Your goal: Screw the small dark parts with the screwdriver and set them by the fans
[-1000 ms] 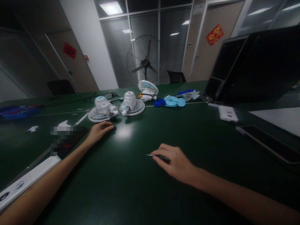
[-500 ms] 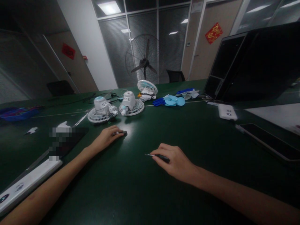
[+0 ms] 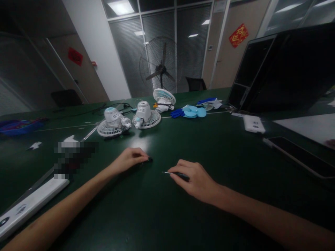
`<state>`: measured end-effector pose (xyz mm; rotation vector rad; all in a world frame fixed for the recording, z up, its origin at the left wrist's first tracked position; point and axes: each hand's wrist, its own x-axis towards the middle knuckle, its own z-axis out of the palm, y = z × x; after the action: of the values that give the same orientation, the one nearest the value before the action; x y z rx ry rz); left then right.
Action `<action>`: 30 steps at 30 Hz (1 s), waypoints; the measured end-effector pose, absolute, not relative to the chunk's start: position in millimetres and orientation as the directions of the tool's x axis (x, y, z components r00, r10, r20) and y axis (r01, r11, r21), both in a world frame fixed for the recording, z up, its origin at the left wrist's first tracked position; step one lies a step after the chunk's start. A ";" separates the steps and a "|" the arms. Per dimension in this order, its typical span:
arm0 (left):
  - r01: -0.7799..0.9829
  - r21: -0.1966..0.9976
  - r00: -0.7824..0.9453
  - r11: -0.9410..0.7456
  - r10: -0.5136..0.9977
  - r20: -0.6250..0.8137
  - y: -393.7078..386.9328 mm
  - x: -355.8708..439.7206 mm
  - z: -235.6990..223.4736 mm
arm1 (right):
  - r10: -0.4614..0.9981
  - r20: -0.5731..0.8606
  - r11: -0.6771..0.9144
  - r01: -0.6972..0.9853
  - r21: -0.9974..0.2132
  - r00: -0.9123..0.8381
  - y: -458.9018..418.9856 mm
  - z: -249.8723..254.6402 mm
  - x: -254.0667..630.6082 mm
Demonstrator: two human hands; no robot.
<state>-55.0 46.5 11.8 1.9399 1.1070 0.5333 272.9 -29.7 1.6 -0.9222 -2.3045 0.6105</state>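
Note:
My right hand (image 3: 195,179) rests on the dark green table (image 3: 146,212), closed around a small screwdriver (image 3: 176,174) whose thin metal tip points left. My left hand (image 3: 130,158) lies a short way to its left, fingers curled over a small dark part (image 3: 149,159) that peeks out at the fingertips. Behind the hands, three small white desk fans lie on the table: one at the left (image 3: 112,122), one in the middle (image 3: 146,115), one further back (image 3: 164,99). Light blue fan blades (image 3: 193,112) lie right of them.
A white device (image 3: 253,124) and a dark flat tablet (image 3: 300,157) lie at the right, below a large black monitor (image 3: 282,69). A white bar (image 3: 28,205) lies at the near left. A big standing fan (image 3: 159,66) stands beyond the table.
My left hand has slid the small dark part from near the left fan toward my right hand. The right hand with the screwdriver has stayed put.

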 end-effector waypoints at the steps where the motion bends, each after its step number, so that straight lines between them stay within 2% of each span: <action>1: 0.485 0.821 0.557 -0.300 0.830 -0.025 39.3 -46.6 12.0 | 0.728 0.340 0.657 0.466 -0.593 -0.595 -29.6 1.1 272.8; 4: 0.467 0.797 0.615 -0.383 0.788 0.019 17.9 -24.8 11.1 | 0.720 0.343 0.669 0.473 -0.573 -0.603 -29.5 0.7 272.7; 9: 0.483 0.751 0.620 -0.451 0.782 0.071 -1.0 -10.7 10.1 | 0.719 0.326 0.671 0.490 -0.557 -0.614 -30.0 2.1 272.6; 17: 0.496 0.761 0.629 -0.418 0.777 0.017 -6.8 -9.0 15.6 | 0.716 0.313 0.672 0.494 -0.552 -0.624 -31.1 3.6 271.9; 30: 0.461 0.727 0.653 -0.509 0.749 0.111 -11.1 0.4 4.5 | 0.696 0.348 0.685 0.435 -0.585 -0.628 -28.8 0.7 271.4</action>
<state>0.4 -11.1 4.5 2.1922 0.9336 0.5486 271.4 -28.8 0.7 -0.8663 -2.3341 0.6138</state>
